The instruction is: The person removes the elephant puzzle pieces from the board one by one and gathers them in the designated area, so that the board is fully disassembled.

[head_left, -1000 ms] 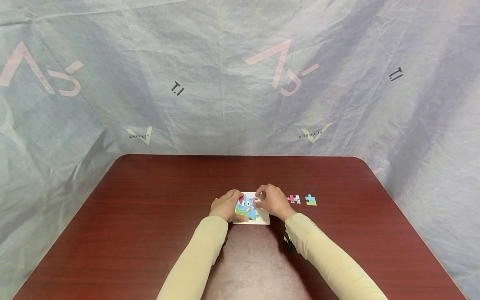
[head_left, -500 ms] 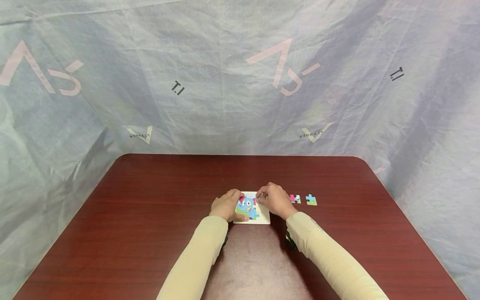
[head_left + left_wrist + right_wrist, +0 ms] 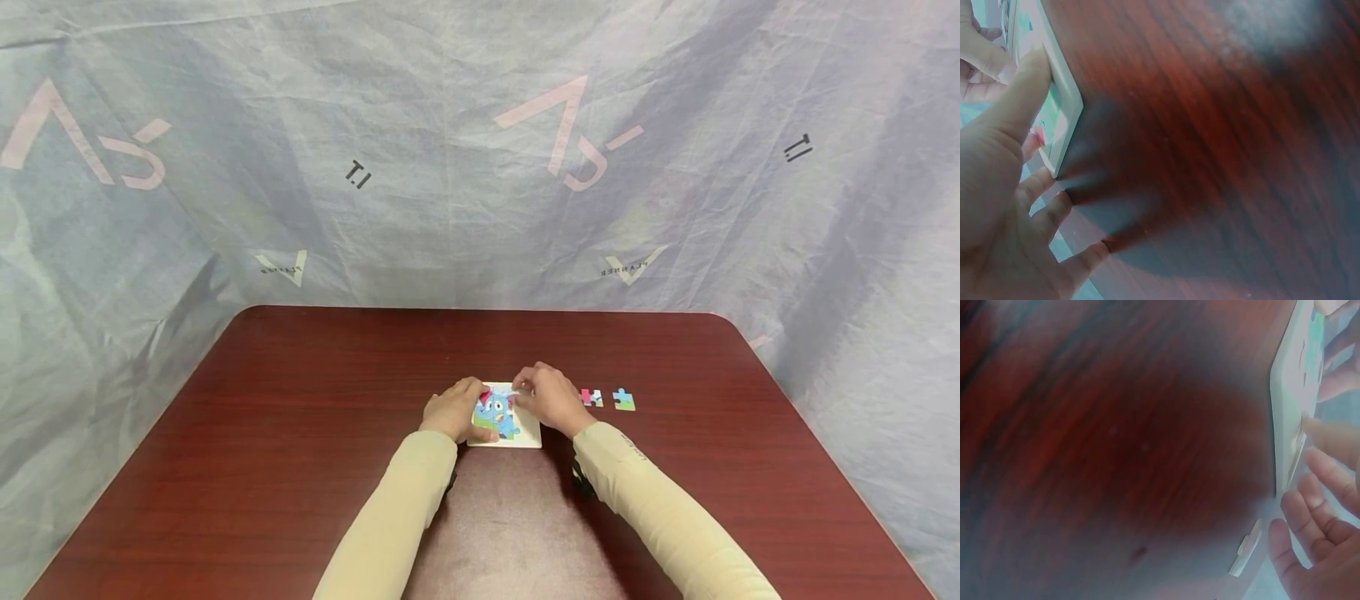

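A pale puzzle board (image 3: 529, 433) lies on the table, its left part filled with joined pieces (image 3: 495, 412) that picture a blue cartoon character. My left hand (image 3: 451, 412) rests on the board's left side, thumb pressed on its near edge and fingers spread at the far corner; in the left wrist view several fingertips touch the table. Over the upper right of the board, my right hand (image 3: 553, 402) pinches a puzzle piece (image 3: 1298, 450) between thumb and index finger, low against the board. Most of that piece is hidden by the fingers.
To the right of the board lie two loose puzzle pieces, one pink and white (image 3: 592, 397), one blue and green (image 3: 623, 400). A grey printed cloth (image 3: 450, 208) hangs behind the dark red table (image 3: 337, 358).
My right hand has shifted slightly up and right, with its thumb and index finger lower over the board's upper right. My left hand stays in place on the board.
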Motion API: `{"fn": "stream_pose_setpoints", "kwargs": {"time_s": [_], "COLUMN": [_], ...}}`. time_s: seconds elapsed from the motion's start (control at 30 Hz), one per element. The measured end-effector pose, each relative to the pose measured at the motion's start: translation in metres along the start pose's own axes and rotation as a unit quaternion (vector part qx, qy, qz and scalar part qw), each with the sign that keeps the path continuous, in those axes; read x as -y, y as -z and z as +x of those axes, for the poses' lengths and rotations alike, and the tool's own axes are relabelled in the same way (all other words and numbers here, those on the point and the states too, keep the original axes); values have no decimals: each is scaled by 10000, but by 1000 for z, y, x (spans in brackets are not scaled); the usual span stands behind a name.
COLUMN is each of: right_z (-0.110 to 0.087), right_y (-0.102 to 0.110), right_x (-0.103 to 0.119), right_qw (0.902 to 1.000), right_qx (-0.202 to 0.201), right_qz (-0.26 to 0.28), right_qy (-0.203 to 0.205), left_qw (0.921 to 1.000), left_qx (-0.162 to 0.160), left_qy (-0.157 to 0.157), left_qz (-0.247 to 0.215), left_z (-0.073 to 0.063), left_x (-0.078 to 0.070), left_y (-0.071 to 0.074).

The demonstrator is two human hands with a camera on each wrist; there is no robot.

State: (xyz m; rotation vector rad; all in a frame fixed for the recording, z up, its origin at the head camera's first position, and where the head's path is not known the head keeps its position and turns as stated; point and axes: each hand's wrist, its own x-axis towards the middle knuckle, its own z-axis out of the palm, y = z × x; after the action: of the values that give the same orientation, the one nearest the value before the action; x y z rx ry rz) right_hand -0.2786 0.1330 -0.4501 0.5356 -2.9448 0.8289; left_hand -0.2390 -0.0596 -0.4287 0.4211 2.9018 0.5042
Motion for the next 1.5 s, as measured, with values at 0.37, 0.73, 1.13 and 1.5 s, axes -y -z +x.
{"fn": "stream_pose_setpoints", "kwargs": {"time_s": [0.37, 0.73, 1.13, 1.5], "right_z": [1, 0, 0, -1], "right_y": [0, -1, -1, -1], "right_x": [6, 11, 12, 11], "right_qw": [9991, 9976, 9969, 9975], "right_qx": [151, 82, 7, 94], "right_qz": [-128, 300, 256, 313], "right_qy": [-374, -625, -739, -622], "left_qw": [10000, 10000, 9999, 9999], "left_qx": [-20, -4, 92, 109], "left_qy": [-1, 6, 71, 66], "left_qz": [-10, 23, 37, -15], "left_z": [1, 3, 2, 0], "left_x": [1, 2, 1, 0], "left_y": [0, -2, -1, 0]}}
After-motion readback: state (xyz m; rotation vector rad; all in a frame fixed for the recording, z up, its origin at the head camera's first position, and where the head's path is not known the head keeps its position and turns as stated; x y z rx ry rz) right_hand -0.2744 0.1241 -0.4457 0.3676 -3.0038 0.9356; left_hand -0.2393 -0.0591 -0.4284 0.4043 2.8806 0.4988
